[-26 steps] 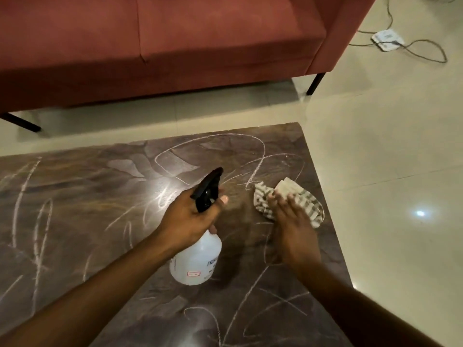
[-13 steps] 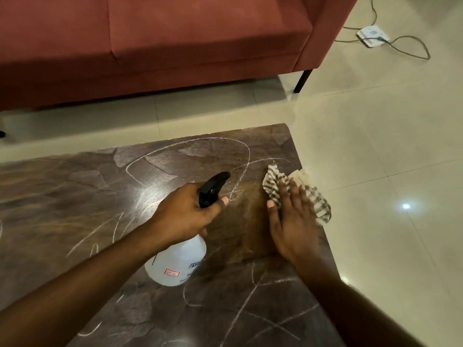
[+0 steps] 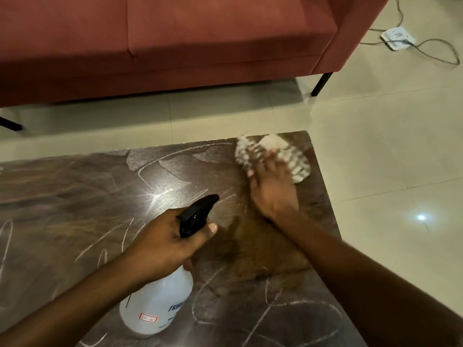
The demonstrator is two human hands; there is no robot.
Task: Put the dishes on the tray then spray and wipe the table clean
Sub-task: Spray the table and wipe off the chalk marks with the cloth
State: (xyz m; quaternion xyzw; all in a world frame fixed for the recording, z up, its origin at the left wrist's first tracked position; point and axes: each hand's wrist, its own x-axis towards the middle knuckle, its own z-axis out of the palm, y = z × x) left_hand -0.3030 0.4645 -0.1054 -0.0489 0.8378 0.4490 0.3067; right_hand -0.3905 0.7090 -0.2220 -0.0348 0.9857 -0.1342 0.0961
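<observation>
A dark brown table covered with white chalk scribbles fills the lower left of the head view. My left hand grips the black trigger head of a white spray bottle, which I hold over the table's front part. My right hand presses flat on a striped white cloth near the table's far right corner; the hand and cloth are blurred by motion. A chalk-free patch of table lies between my right wrist and the bottle. No dishes or tray are in view.
A red sofa on thin black legs stands beyond the table, with a strip of pale tiled floor between them. A white power strip with cables lies on the floor at top right. The table's right edge runs by my right forearm.
My right hand has slid the cloth away from me toward the table's far right corner. My left hand still holds the bottle in about the same place.
</observation>
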